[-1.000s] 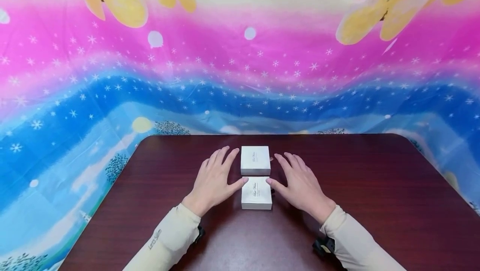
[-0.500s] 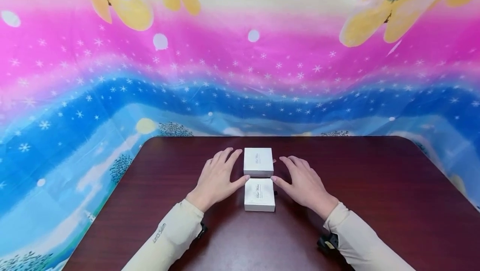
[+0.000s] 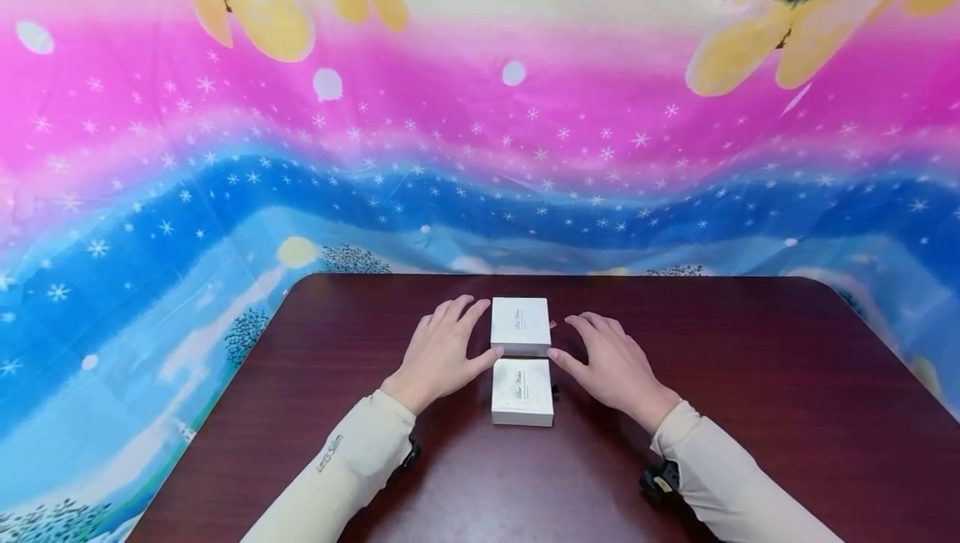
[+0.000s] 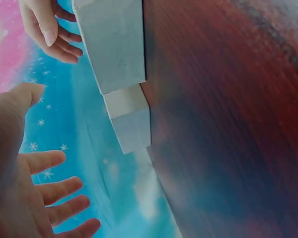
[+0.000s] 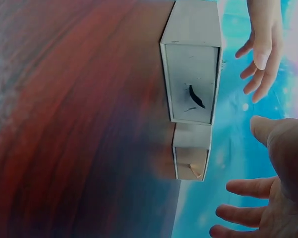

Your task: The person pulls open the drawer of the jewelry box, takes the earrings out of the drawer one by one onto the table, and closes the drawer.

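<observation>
Head cam: your L hand [image 3: 441, 353] & R hand [image 3: 621, 368] splayed, holding nothing; prob. best close evenly on near box [image 3: 522, 393] or far box [image 3: 519, 322].

Fingers spread and clear of any surface, a left hand [image 4: 20, 198] fills the lower left of the tilted left wrist view, its thumb apart from the four fingers. Two pale boxes, a near box [image 4: 114, 44] and a far box [image 4: 131, 126], stand in line on a dark red-brown table [image 4: 213, 124], the near one cut off by the top edge; whether the pair touch cannot be told. At upper left, a right hand [image 4: 42, 20] hangs with fingers loosely bent, their tips showing by the near box's edge. Behind, a blue cloth [image 4: 64, 114] carries white snowflakes and turns pink in the corner. A pale sheen lights the table's upper right.
</observation>
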Tool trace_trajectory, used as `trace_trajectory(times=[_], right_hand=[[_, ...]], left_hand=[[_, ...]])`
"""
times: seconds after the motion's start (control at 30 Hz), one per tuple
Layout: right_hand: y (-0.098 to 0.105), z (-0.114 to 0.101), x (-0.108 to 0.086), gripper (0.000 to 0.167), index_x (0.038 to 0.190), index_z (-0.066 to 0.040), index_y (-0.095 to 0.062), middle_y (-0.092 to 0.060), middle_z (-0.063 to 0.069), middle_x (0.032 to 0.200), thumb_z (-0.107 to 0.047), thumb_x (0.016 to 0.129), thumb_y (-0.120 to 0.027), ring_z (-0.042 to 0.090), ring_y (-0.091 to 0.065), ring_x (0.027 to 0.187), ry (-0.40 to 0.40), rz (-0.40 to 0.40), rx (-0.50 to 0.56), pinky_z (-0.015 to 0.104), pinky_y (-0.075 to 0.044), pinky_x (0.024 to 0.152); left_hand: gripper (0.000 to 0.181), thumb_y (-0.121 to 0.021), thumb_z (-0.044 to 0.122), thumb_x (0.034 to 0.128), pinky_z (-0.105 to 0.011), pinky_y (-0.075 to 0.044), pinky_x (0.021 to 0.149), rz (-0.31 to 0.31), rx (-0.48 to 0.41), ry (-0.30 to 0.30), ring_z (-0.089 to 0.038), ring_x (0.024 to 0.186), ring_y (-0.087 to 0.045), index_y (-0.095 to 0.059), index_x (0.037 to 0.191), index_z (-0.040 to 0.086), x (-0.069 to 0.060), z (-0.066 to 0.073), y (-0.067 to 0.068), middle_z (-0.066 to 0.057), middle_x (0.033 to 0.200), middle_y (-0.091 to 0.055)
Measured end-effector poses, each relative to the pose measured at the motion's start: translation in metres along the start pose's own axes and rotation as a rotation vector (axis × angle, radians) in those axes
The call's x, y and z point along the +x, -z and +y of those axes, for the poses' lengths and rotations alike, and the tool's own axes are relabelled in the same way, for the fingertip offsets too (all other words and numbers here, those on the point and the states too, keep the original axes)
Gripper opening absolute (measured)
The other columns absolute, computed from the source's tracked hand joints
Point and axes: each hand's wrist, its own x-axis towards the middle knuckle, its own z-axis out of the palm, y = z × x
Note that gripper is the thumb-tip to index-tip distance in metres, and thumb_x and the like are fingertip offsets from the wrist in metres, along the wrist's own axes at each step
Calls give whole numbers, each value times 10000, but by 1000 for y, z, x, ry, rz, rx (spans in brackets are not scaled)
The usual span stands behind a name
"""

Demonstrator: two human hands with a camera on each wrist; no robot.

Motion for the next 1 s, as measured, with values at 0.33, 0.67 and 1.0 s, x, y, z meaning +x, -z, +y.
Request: trace_trajectory(times=[0.33,0.67,1.0], right_hand=[[-1,2,4,628,1377,-27,-592,-603,215,1388,-492,957,-635,428,-550,1275,-15,-11,-14,597,-464,1004],[-1,2,8,591,1350,-32,-616,-642,197,1341,-473,957,-646,400,-592,1211,-17,-24,-12,576,-500,950],[-6,-1,15,631,1374,-36,-601,-629,190,1368,-506,955,-634,394,-581,1240,-35,-66,-13,571,-500,959]], left_hand=[[759,-639,599,915,-518,-441,1074,-16,-12,-12,-303,1406,-456,-432,1530,203,7,-4,-5,-90,1528,-481],[799,-642,580,920,-521,-424,1099,-103,-28,-15,-285,1441,-419,-360,1571,213,19,-2,-9,-84,1575,-431],[817,-650,583,914,-531,-402,1124,-147,-40,1,-286,1452,-402,-344,1579,221,24,-6,-11,-80,1603,-392]])
